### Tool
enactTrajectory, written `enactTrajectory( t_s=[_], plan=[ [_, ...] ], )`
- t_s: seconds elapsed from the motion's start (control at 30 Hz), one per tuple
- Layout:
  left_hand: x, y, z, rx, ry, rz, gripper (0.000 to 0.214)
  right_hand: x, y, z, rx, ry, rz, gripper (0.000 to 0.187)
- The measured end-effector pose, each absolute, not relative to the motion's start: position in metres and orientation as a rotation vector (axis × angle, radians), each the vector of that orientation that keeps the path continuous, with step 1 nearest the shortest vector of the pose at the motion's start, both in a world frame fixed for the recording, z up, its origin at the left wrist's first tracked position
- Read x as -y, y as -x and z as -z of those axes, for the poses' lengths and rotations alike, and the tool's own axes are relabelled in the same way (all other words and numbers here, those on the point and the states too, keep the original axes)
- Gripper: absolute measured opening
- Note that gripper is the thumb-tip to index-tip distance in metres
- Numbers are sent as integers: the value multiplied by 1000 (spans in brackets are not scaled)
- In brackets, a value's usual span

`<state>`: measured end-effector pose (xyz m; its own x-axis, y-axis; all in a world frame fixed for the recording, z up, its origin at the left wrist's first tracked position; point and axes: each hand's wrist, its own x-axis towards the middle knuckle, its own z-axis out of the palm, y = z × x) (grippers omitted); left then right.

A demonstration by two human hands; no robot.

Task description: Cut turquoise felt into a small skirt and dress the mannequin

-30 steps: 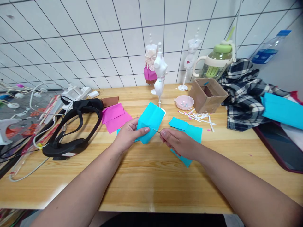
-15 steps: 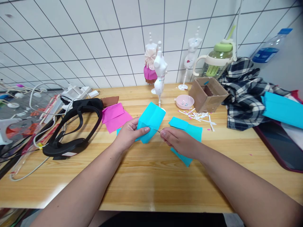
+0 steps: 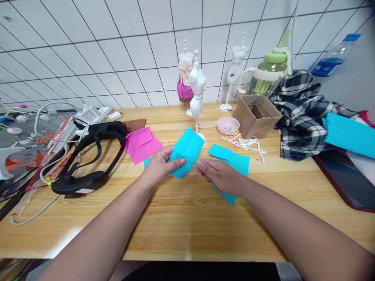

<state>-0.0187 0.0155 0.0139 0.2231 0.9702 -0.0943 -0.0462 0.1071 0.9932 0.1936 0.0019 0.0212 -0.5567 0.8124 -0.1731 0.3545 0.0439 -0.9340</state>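
My left hand (image 3: pixel 159 163) pinches a folded turquoise sheet (image 3: pixel 187 150), thumb on top and fingers behind; whether it is paper or cloth I cannot tell. From the right, my right hand (image 3: pixel 218 173) grips a slim metal tool (image 3: pixel 193 161), its thin tip over the sheet near my left thumb. Most of that tool is hidden in the fingers, and whether the tip touches the sheet is unclear. Beneath and beside my right hand lie more turquoise pieces (image 3: pixel 240 164). Behind the held sheet stands a small white mannequin (image 3: pixel 197 84).
Pink sheets (image 3: pixel 145 144) and a black headset strap (image 3: pixel 96 183) lie to the left. Further back are a pink dish (image 3: pixel 227 125), white paper strips (image 3: pixel 249 143), a cardboard box (image 3: pixel 256 117) and a green-lidded jug (image 3: pixel 271 72). Checked cloth (image 3: pixel 301 113) lies at right.
Both hands stay almost in place, with the sheet still held. The tool's tip shows slightly more clearly, and the whole view has shifted very slightly.
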Motion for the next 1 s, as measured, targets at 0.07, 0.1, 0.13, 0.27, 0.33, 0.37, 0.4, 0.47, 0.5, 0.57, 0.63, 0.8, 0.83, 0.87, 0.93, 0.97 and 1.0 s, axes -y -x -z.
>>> enactTrajectory(
  t_s=[0.07, 0.1, 0.13, 0.27, 0.33, 0.37, 0.4, 0.47, 0.5, 0.57, 0.63, 0.8, 0.83, 0.87, 0.93, 0.97, 1.0],
  plan=[
    [-15, 18, -14, -1043, -1201, -1001, 41, -2, -193, -22, 1937, 1176, -1507, 40],
    [-15, 18, -14, -1042, -1206, -1001, 41, -1, -193, -22, 1944, 1180, -1499, 39],
    [-15, 17, -14, -1043, -1210, -1001, 41, -1, -193, -23, 1951, 1183, -1491, 39],
    [-14, 17, -14, -1044, -1219, -998, 41, -1, -192, -23, 1975, 1170, -1452, 39],
    [-14, 17, -13, -1036, -1222, -998, 41, -2, -192, -24, 1982, 1167, -1442, 40],
    [-14, 17, -14, -1032, -1223, -998, 41, -2, -192, -24, 1987, 1168, -1436, 40],
    [-14, 16, -14, -1030, -1224, -999, 40, -2, -192, -24, 1995, 1170, -1429, 40],
    [-14, 16, -14, -1024, -1224, -1002, 38, -2, -192, -25, 2014, 1173, -1406, 40],
    [-14, 16, -14, -1024, -1224, -1003, 37, -2, -192, -26, 2023, 1177, -1395, 40],
    [-14, 16, -14, -1031, -1224, -1003, 37, -2, -192, -26, 2037, 1183, -1376, 40],
    [-13, 15, -13, -1040, -1226, -1005, 38, -2, -192, -25, 2041, 1183, -1364, 41],
    [-14, 15, -12, -1044, -1233, -1011, 37, -3, -192, -22, 2053, 1162, -1352, 42],
    [-14, 15, -12, -1042, -1233, -1012, 36, -3, -192, -21, 2054, 1162, -1347, 42],
    [-15, 15, -12, -1039, -1232, -1014, 36, -4, -192, -21, 2054, 1162, -1346, 42],
    [-15, 15, -11, -1036, -1228, -1018, 35, -4, -192, -21, 2041, 1158, -1356, 41],
    [-15, 15, -11, -1036, -1226, -1020, 35, -3, -192, -21, 2029, 1157, -1368, 41],
    [-15, 15, -11, -1035, -1224, -1023, 35, -3, -192, -21, 2016, 1156, -1384, 41]
  ],
)
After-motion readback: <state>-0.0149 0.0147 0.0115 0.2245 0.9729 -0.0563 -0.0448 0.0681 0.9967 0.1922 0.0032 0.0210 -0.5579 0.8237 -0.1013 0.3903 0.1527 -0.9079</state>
